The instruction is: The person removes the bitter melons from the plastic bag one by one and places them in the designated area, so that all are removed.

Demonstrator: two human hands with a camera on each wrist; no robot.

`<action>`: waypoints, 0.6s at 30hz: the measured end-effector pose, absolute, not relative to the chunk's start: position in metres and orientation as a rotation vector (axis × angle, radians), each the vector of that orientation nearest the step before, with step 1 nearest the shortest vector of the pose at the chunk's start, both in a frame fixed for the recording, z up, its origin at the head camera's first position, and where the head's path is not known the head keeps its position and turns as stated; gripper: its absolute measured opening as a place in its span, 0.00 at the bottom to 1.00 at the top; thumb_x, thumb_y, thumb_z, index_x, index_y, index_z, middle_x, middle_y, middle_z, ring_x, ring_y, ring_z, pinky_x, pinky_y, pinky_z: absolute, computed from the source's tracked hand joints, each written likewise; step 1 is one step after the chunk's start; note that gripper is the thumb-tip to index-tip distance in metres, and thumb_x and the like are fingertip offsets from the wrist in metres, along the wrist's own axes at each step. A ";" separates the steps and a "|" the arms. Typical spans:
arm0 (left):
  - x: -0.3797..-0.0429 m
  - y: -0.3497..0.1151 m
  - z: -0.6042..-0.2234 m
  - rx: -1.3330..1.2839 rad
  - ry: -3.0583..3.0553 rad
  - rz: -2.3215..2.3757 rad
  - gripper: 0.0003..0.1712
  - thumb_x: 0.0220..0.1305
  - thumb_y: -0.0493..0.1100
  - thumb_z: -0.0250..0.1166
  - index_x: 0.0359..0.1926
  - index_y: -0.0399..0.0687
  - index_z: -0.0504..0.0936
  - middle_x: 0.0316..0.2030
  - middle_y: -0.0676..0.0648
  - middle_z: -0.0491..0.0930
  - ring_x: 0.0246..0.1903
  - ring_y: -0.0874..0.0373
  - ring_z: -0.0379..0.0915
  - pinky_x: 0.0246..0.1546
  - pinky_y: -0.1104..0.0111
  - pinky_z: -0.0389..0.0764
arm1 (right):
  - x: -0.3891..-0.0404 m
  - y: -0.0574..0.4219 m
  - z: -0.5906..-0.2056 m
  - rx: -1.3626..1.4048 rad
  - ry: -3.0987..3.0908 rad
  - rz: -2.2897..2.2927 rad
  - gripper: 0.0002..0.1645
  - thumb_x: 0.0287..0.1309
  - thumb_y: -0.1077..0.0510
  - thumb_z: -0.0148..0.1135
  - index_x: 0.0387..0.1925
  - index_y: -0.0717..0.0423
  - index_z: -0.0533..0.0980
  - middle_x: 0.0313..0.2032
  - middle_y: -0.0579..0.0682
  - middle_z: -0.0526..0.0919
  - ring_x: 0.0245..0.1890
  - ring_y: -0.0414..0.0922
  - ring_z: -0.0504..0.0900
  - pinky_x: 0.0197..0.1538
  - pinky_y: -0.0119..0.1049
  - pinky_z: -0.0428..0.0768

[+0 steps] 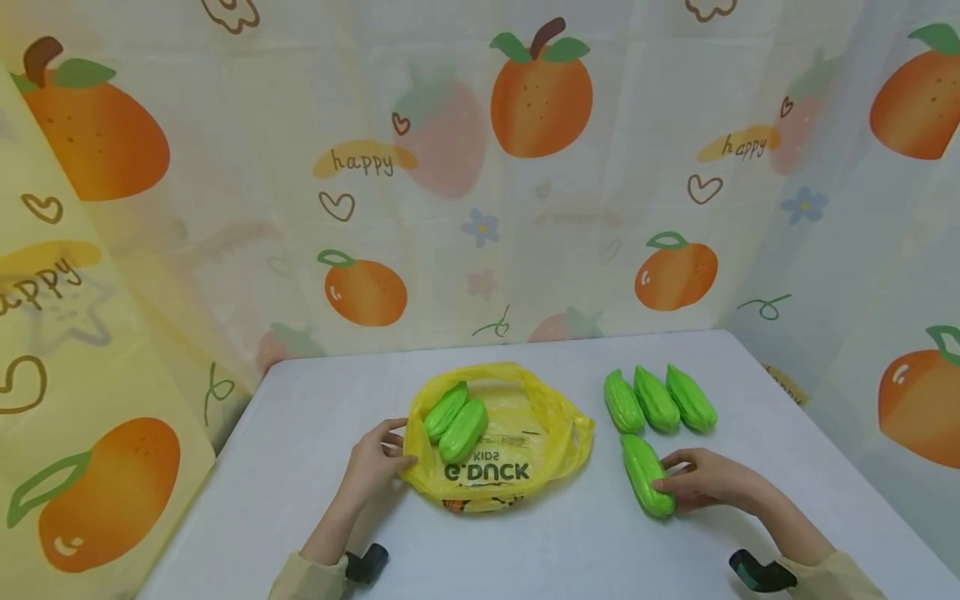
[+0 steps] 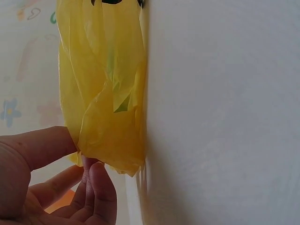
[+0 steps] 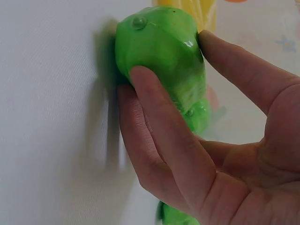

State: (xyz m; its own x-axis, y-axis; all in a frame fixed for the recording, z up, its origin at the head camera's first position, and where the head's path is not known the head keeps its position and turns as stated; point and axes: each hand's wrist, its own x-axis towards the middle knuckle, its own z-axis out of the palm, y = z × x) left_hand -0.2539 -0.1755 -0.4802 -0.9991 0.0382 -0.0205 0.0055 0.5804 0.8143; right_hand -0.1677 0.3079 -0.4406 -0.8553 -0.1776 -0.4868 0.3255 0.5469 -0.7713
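A yellow plastic bag [image 1: 495, 417] lies on the table with its mouth spread open, and two bright green ridged gourds [image 1: 463, 431] rest in its left part. At the bag's left rim, my left hand [image 1: 375, 458] pinches the thin plastic between thumb and fingers, which the left wrist view shows close up. My right hand [image 1: 705, 479] grips another green gourd [image 1: 643, 475] near its front end, right of the bag. In the right wrist view, the thumb and fingers hold this gourd [image 3: 161, 51] from opposite sides.
Behind the held gourd, three more green gourds [image 1: 658, 400] lie side by side on the white tabletop [image 1: 555, 550]. A curtain [image 1: 450, 233] printed with oranges stands along the table's back edge and sides.
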 end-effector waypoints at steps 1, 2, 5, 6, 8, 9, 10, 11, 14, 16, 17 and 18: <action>-0.254 -0.176 -0.480 0.039 2.762 1.421 0.36 0.47 0.36 0.72 0.60 0.46 0.73 0.43 0.40 0.78 0.34 0.56 0.77 0.28 0.68 0.79 | -0.168 0.309 -0.440 0.122 2.262 -1.283 0.42 0.56 0.50 0.65 0.60 0.76 0.61 0.48 0.63 0.77 0.39 0.45 0.82 0.42 0.40 0.82; -0.254 -0.176 -0.480 0.037 2.764 1.418 0.36 0.47 0.36 0.72 0.60 0.46 0.73 0.43 0.40 0.78 0.34 0.56 0.77 0.28 0.68 0.79 | -0.167 0.309 -0.440 0.121 2.262 -1.285 0.42 0.56 0.50 0.65 0.60 0.76 0.61 0.48 0.63 0.77 0.39 0.45 0.82 0.42 0.40 0.82; -0.254 -0.176 -0.480 0.033 2.765 1.416 0.36 0.47 0.36 0.72 0.60 0.46 0.73 0.43 0.40 0.78 0.34 0.56 0.77 0.28 0.68 0.79 | -0.167 0.309 -0.440 0.135 2.270 -1.272 0.42 0.56 0.49 0.65 0.60 0.76 0.62 0.47 0.62 0.77 0.38 0.45 0.82 0.41 0.40 0.82; -0.254 -0.175 -0.479 0.032 2.765 1.416 0.36 0.47 0.36 0.72 0.60 0.46 0.73 0.43 0.40 0.78 0.34 0.56 0.76 0.28 0.68 0.79 | -0.167 0.309 -0.440 0.143 2.276 -1.264 0.42 0.56 0.49 0.65 0.60 0.75 0.62 0.47 0.62 0.77 0.38 0.45 0.82 0.41 0.40 0.82; -0.254 -0.175 -0.479 0.030 2.764 1.416 0.36 0.47 0.35 0.72 0.60 0.46 0.73 0.43 0.40 0.78 0.34 0.56 0.76 0.28 0.68 0.79 | -0.168 0.309 -0.440 0.157 2.283 -1.250 0.43 0.55 0.48 0.66 0.60 0.75 0.62 0.46 0.62 0.77 0.37 0.44 0.82 0.41 0.40 0.82; -0.254 -0.175 -0.479 0.030 2.763 1.417 0.36 0.47 0.35 0.72 0.60 0.46 0.73 0.43 0.40 0.77 0.34 0.56 0.76 0.28 0.68 0.79 | -0.168 0.309 -0.441 0.161 2.284 -1.248 0.43 0.55 0.48 0.66 0.60 0.74 0.62 0.46 0.62 0.77 0.37 0.45 0.82 0.41 0.40 0.82; -0.254 -0.175 -0.479 0.029 2.763 1.417 0.36 0.47 0.35 0.72 0.60 0.46 0.73 0.43 0.40 0.78 0.34 0.56 0.76 0.28 0.68 0.79 | -0.169 0.309 -0.440 0.161 2.286 -1.244 0.43 0.55 0.48 0.66 0.60 0.74 0.62 0.46 0.62 0.77 0.37 0.45 0.82 0.41 0.40 0.82; -0.254 -0.175 -0.479 0.029 2.765 1.416 0.36 0.47 0.35 0.72 0.60 0.46 0.73 0.43 0.40 0.78 0.34 0.56 0.76 0.28 0.68 0.79 | -0.169 0.309 -0.440 0.160 2.287 -1.245 0.43 0.56 0.48 0.66 0.60 0.74 0.62 0.47 0.62 0.77 0.38 0.45 0.82 0.41 0.41 0.82; -0.254 -0.175 -0.480 0.031 2.766 1.416 0.36 0.47 0.36 0.72 0.61 0.46 0.73 0.43 0.40 0.78 0.34 0.56 0.76 0.28 0.68 0.79 | -0.169 0.310 -0.439 0.143 2.284 -1.252 0.42 0.56 0.48 0.65 0.60 0.74 0.62 0.47 0.63 0.77 0.39 0.46 0.82 0.42 0.42 0.82; -0.254 -0.175 -0.480 0.034 2.769 1.416 0.36 0.47 0.35 0.72 0.60 0.46 0.73 0.42 0.41 0.78 0.34 0.56 0.76 0.28 0.68 0.79 | -0.169 0.310 -0.438 0.136 2.276 -1.265 0.42 0.57 0.49 0.65 0.60 0.75 0.61 0.47 0.63 0.76 0.39 0.46 0.82 0.42 0.42 0.82; -0.254 -0.175 -0.480 0.036 2.772 1.415 0.36 0.47 0.35 0.72 0.60 0.46 0.73 0.42 0.41 0.78 0.34 0.56 0.76 0.28 0.68 0.79 | -0.168 0.310 -0.438 0.133 2.270 -1.276 0.42 0.57 0.49 0.65 0.60 0.75 0.61 0.47 0.63 0.76 0.39 0.46 0.82 0.42 0.42 0.82; -0.254 -0.175 -0.479 0.042 2.774 1.413 0.36 0.47 0.35 0.72 0.60 0.46 0.73 0.42 0.41 0.78 0.34 0.56 0.76 0.28 0.68 0.79 | -0.168 0.310 -0.437 0.133 2.263 -1.285 0.42 0.57 0.49 0.64 0.60 0.76 0.61 0.47 0.63 0.77 0.39 0.46 0.82 0.42 0.42 0.82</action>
State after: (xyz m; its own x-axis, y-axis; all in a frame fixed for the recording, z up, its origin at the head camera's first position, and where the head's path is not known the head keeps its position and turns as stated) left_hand -0.2540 -0.1749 -0.4792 -0.9992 0.0366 -0.0131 0.0109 0.5877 0.8090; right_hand -0.1681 0.3105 -0.4374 -0.8552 -0.1695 -0.4899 0.3340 0.5426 -0.7707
